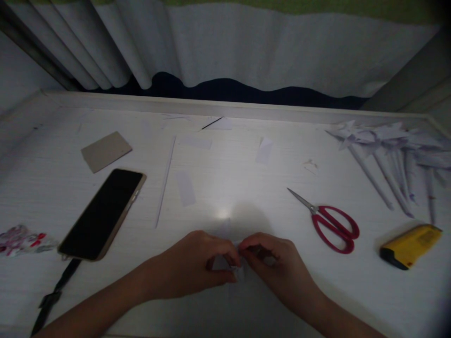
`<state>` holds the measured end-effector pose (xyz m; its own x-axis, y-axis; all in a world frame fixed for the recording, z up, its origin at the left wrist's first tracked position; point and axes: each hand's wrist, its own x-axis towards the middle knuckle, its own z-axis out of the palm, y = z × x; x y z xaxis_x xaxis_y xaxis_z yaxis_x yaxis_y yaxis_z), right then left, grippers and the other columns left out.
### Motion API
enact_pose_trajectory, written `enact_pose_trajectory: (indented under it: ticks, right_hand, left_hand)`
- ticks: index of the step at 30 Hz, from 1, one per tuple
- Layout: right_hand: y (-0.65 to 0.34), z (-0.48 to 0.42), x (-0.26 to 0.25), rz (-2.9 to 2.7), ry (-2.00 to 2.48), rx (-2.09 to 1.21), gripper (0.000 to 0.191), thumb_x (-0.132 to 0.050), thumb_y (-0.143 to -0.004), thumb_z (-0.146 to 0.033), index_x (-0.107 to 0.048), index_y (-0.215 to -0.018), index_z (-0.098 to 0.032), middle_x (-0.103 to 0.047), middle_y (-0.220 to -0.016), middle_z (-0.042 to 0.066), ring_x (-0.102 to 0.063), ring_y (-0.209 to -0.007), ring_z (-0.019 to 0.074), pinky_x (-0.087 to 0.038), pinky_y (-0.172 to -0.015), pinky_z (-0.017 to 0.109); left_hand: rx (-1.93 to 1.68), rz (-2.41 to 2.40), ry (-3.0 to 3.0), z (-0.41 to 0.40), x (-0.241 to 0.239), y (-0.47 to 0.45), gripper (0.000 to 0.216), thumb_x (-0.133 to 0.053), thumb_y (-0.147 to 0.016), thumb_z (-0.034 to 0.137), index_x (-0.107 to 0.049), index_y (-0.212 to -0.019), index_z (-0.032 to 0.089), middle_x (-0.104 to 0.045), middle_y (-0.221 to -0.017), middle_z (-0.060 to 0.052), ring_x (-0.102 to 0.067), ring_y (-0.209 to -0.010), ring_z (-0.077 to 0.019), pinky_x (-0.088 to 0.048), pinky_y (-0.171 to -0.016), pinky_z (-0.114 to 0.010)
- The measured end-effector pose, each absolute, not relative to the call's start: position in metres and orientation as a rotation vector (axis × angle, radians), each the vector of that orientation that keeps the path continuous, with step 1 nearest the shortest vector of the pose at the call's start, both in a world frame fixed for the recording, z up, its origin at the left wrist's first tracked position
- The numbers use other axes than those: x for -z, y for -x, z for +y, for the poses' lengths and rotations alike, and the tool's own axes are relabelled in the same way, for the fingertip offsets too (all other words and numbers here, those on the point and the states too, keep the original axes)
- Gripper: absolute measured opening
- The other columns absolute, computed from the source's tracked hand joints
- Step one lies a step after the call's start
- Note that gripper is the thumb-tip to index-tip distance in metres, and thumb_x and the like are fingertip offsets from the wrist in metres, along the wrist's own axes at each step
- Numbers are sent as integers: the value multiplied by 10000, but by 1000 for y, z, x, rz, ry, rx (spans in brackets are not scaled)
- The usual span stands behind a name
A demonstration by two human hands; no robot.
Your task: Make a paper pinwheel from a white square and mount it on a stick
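Close to the near edge of the white table (225,188), my left hand (193,263) pinches a small piece of white paper (239,272) between thumb and fingers. My right hand (278,263) meets it from the other side, thumb and forefinger pressed together at the paper's upper edge. The paper is small, dim and partly covered by my fingers, so its shape is unclear. To the right of my right hand lie red-handled scissors (333,225), blades pointing up and left.
A phone (102,213) with a black strap lies left, near a grey card (106,151) and a thin white stick (165,183). Paper strips (185,188) are scattered about. Several paper pinwheels (377,164) lie at the right, above a yellow cutter (410,246). Curtains (225,47) hang behind.
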<state>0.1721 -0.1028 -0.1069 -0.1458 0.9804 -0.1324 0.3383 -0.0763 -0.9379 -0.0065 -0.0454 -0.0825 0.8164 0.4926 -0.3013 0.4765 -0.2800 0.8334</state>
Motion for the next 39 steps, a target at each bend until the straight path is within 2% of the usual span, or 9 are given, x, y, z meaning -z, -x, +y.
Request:
enact_pose_trajectory:
  ticks: [6,12,16,19,21,26,33,36,39]
  right_hand:
    - [-174,-101,101,-1530,1408,-1380,211,-491,-728,-23,-621,-765,-185,-639,-663,-13,-582,-588,110,-447,-531,203]
    - [-173,-102,104,-1408,1408,-1532,165,-514,-745,-45,-606,-785,-175,-628,-646,-21,-562,-541,89,-439,-472,172]
    - [-178,-102,103,-1572,1404,-1308,181,-546,-767,-85,-589,-906,-193,-643,-809,11,-591,-640,114,-487,-546,211]
    - [-186,-101,98,-1799,1314,-1016,221,-594,-773,-153,-565,-987,-199,-596,-988,53,-579,-806,148,-498,-654,251]
    - [-192,-101,94,-1977,1250,-883,245,-612,-774,-195,-559,-1013,-196,-576,-1021,70,-547,-892,177,-484,-719,284]
    - [-192,-101,92,-2254,1193,-940,251,-576,-807,-205,-540,-1055,-197,-603,-942,52,-527,-860,188,-468,-727,311]
    - [-191,-101,94,-2256,1216,-1025,97,-532,-836,-194,-572,-924,-194,-599,-836,29,-519,-788,170,-432,-670,284]
    - [-195,-101,95,-2173,1216,-1094,125,-566,-799,-140,-575,-909,-198,-587,-846,19,-526,-802,155,-428,-678,266]
    - [-197,-100,96,-2083,1215,-1195,170,-610,-755,-115,-584,-898,-203,-595,-868,6,-540,-812,139,-430,-702,250]
  left_hand:
    - [-13,760,-1897,-46,83,7,111,-609,-742,227,-581,-848,212,-544,-602,75,-464,-466,-50,-329,-483,-146]
    - [-28,786,-1885,-48,84,7,102,-607,-739,220,-533,-808,206,-444,-526,92,-455,-456,-50,-300,-459,-139]
    - [-15,809,-1896,-48,85,6,102,-604,-741,237,-524,-795,204,-433,-529,89,-443,-464,-57,-288,-457,-146]
    - [-26,861,-1875,-48,85,4,117,-593,-754,280,-519,-780,193,-437,-531,83,-431,-468,-62,-285,-457,-153]
    - [-25,906,-1857,-49,85,4,147,-593,-755,311,-517,-757,185,-427,-517,85,-414,-457,-61,-277,-453,-156]
    - [-30,984,-1809,-51,86,0,186,-610,-737,321,-502,-701,175,-397,-485,94,-367,-429,-55,-254,-435,-159]
    - [23,993,-1854,-55,80,0,179,-586,-750,362,-541,-748,189,-414,-475,89,-390,-425,-67,-266,-442,-173]
    - [-3,1049,-1908,-46,72,3,191,-559,-768,383,-566,-815,198,-451,-478,82,-420,-430,-75,-294,-456,-181]
    - [-60,1059,-2022,-29,65,3,155,-511,-807,331,-587,-848,203,-555,-574,55,-467,-473,-80,-332,-502,-192]
